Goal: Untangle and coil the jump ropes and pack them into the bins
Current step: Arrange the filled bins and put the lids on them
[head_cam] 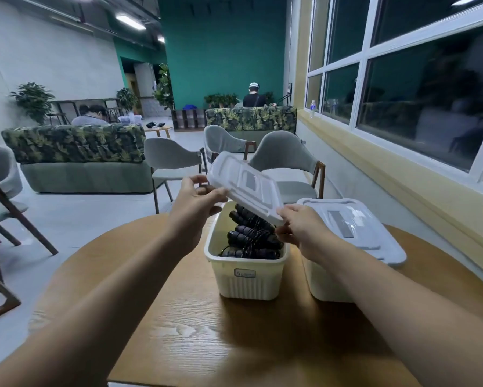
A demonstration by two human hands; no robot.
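Centre frame, round wooden table (195,331). Open bin (246,277), cream, ribbed wall, holds the jump ropes (251,236): black, bundled, handles stacked nearly to the rim. Second bin (327,286) stands just beside it at right of frame, closed.

Lid (246,188) is held tilted above the open bin, high edge toward the upper left. Left hand (198,196) pinches its left edge with curled fingers. Right hand (301,227) grips the near lower corner, thumb on top.

Step in hand, as judged: closing the packed bin.

- Level the lid first and square its corners to the rim.
- Check that no handle or loop of cord rides above the rim; the top handles look high.
- Seat one long edge, then press down evenly along the other.
- Risk: a trapped cord keeps the lid from seating.
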